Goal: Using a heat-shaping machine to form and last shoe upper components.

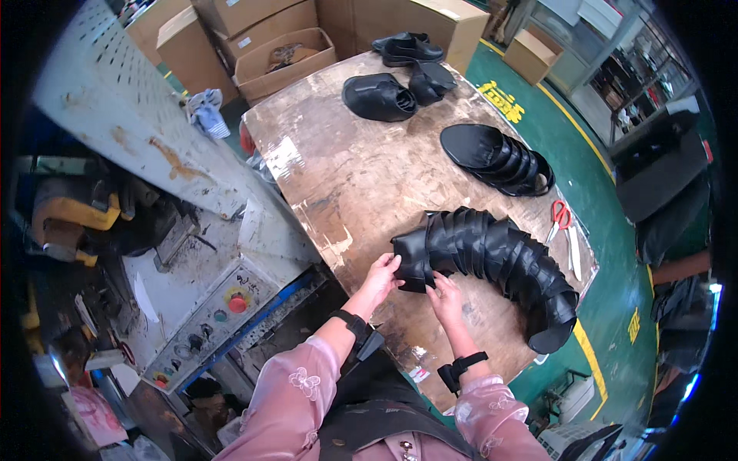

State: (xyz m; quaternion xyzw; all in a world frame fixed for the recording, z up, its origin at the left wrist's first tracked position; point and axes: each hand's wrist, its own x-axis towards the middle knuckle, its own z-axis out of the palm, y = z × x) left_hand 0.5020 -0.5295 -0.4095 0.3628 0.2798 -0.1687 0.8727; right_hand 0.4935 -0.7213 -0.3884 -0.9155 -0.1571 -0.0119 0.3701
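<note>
A long curved row of nested black leather shoe uppers [492, 250] lies on the wooden table [330, 180] in front of me. At its left end is a black shoe upper [413, 257], slipped against the others. My left hand [380, 280] pinches the left edge of this piece between thumb and fingers. At its lower right edge my right hand [447, 300] grips with bent fingertips; the exact contact is partly hidden.
Farther back lie a shorter nested stack of uppers [496, 157] and several loose black uppers [378, 97]. Red-handled scissors [561, 216] and a white strip [575, 252] sit near the right edge. A machine with a control panel [204, 330] stands left; cardboard boxes [284, 65] stand behind.
</note>
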